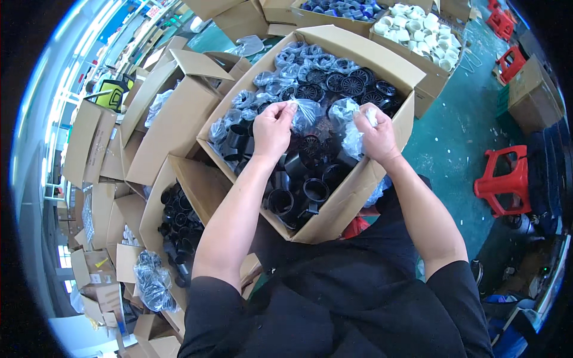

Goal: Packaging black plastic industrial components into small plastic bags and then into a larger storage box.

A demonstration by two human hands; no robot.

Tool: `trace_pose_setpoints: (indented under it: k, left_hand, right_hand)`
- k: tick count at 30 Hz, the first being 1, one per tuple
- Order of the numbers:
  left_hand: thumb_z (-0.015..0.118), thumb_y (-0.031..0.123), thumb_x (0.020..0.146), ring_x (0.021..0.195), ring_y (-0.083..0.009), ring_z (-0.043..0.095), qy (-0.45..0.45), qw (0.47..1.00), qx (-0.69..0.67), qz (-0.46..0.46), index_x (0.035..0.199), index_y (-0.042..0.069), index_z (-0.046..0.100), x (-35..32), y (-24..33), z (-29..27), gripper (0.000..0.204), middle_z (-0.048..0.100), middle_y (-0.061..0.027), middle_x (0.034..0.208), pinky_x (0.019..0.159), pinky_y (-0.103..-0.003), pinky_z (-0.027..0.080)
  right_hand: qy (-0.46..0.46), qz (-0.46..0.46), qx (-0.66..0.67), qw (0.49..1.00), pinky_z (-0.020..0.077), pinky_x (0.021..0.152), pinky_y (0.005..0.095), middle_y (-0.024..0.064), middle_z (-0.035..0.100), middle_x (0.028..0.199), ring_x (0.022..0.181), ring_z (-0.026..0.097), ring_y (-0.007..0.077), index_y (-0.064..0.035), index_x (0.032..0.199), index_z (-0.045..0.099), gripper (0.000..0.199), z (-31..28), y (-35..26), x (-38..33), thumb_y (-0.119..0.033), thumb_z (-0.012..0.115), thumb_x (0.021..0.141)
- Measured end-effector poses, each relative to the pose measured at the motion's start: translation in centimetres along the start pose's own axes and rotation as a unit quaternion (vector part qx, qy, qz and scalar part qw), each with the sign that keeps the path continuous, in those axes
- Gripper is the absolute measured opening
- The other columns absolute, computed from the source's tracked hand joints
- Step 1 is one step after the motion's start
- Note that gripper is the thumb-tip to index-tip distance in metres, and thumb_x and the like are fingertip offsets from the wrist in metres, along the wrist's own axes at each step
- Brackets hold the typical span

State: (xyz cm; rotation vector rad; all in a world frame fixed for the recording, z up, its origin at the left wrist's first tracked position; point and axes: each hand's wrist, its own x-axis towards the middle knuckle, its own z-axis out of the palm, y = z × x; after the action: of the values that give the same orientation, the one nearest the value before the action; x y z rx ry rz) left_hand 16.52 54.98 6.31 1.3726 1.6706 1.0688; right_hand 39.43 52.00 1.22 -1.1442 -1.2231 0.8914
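Both my left hand (274,131) and right hand (378,135) are closed — the left pinching a clear, bunched plastic bag (307,115), the right gripping crumpled translucent film (353,142), above a brown cardboard box (358,52) of round black plastic parts (352,85). Probably bagging; next seems to need a steady pinch.

- Black short-sleeved fabric top (334,304), plain, softly creased; lower centre of frame.
- Loose black fabric left sleeve (212,310); lower left.
- Matching right sleeve (456,307); lower right.
- Dark cloth trousers (394,219), partly hidden; right of centre.
- Bare left hand (274,132), bare right hand (378,136); upper centre.
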Motion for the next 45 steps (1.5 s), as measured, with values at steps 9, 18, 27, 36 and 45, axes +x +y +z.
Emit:
trace_pose_setpoints:
  k: [9,18,27,36,45]
  left_hand:
    - [0.06,0.024,0.1,0.062,-0.0122,0.054,-0.015,0.995,0.033,0.092,0.089,0.0,0.066,-1.9,-0.1,-3.8,0.027,0.063,-0.0032,0.075,0.058,-0.026,0.044]
    - [0.059,0.026,0.102,0.064,-0.0088,0.05,0.02,0.991,-0.124,0.048,0.089,0.003,0.061,-3.0,-0.3,-3.9,0.027,0.059,-0.0015,0.073,0.058,-0.022,0.043]
    - [0.058,0.017,0.102,0.069,-0.0075,0.052,-0.068,0.919,-0.389,-0.004,0.097,0.004,0.062,-5.9,0.9,0.3,0.014,0.061,-0.0013,0.083,0.063,-0.022,0.047]
    - [0.059,0.012,0.099,0.079,-0.011,0.059,-0.159,0.966,-0.152,0.133,0.116,0.002,0.064,-8.3,1.3,2.0,0.02,0.066,-0.0057,0.096,0.072,-0.024,0.05]
    - [0.065,0.018,0.09,0.086,-0.0304,0.064,0.027,0.946,0.232,0.225,0.104,0.007,0.072,2.6,-5.7,-2.0,0.019,0.07,-0.0097,0.098,0.08,-0.038,0.052]
  right_hand:
    - [-0.011,0.008,0.135,0.991,0.0453,0.07,0.0265,0.0003,0.058,0.076,0.07,0.05,0.0123,-0.0047,0.084,0.063,0.01,1.7,-2.4,-1.7,-0.01,0.059,0.091]
    - [-0.064,0.046,0.175,0.981,0.0464,0.078,0.0263,0.0055,0.065,0.103,0.085,0.056,0.0141,-0.0042,0.087,0.063,0.008,1.8,-4.3,-1.3,-0.008,0.059,0.092]
    - [-0.154,0.03,0.184,0.97,0.0478,0.085,0.0273,0.0091,0.062,0.122,0.1,0.059,0.0159,-0.0031,0.106,0.064,0.019,3.6,-3.8,-3.0,-0.006,0.063,0.087]
    - [0.036,0.113,0.028,0.993,0.05,0.067,0.0277,0.0061,0.065,0.09,0.074,0.058,0.0136,-0.005,0.108,0.066,0.023,2.0,-2.3,-1.7,-0.004,0.065,0.086]
    - [0.066,0.094,0.024,0.993,0.046,0.063,0.0247,0.0024,0.059,0.075,0.067,0.052,0.0116,-0.0063,0.081,0.059,0.023,1.8,-1.7,0.0,-0.022,0.066,0.097]
